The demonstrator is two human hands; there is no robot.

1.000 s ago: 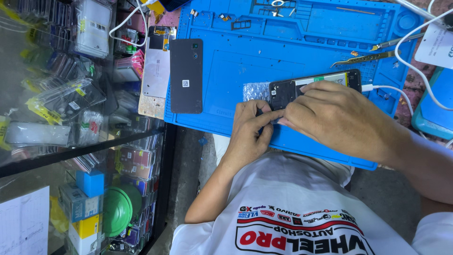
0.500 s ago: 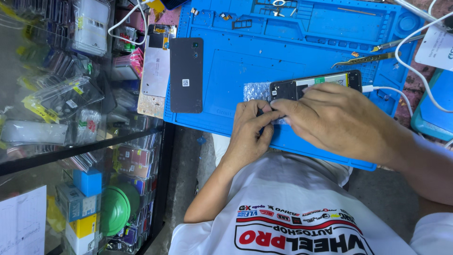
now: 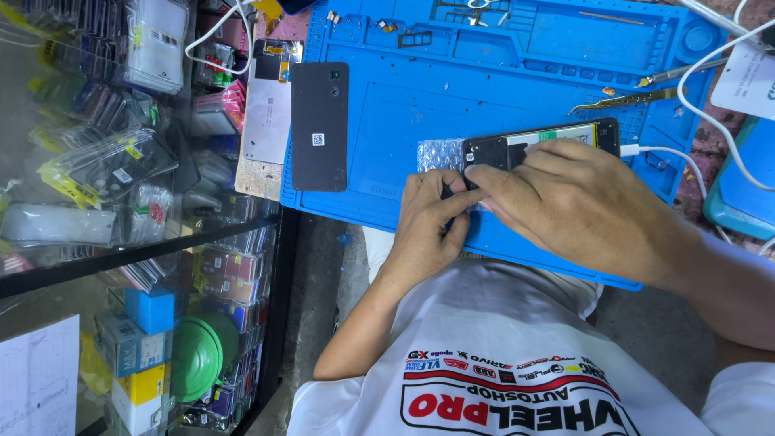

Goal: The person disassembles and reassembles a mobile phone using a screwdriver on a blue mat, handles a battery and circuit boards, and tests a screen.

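- Head view: both hands working at the near edge of a blue mat [image 3: 420,121].
- Opened phone [image 3: 539,144] lying flat on the mat w/ insides facing up, long side running left-right; white cable [image 3: 670,151] plugged into its right end.
- Left hand [image 3: 424,230] curling w/ fingers bent inward, fingertips pressing at the phone's left end; thumb meeting the other hand's fingers there.
- Right hand [image 3: 593,210] lying palm-down over the phone's near edge, fingers together & stretched left, tips pinching at the phone's left corner. Can't tell what's being pinched, too small.
- Bubble wrap [image 3: 440,153] sitting just beside the phone's left end, partly under the fingers.
- Dark back cover [image 3: 320,125] lying flat on the mat's left part, well apart from the hands.
- Grey panel [image 3: 266,113] lying just left of the cover, off the mat.
- Tweezers [image 3: 622,101] resting on the mat beyond the phone, near the right edge.
- Small screws & parts sitting in the mat's far trays.
- Glass case [image 3: 97,161] at left holding packaged phone cases.
- White printed shirt [image 3: 517,379] showing at bottom.
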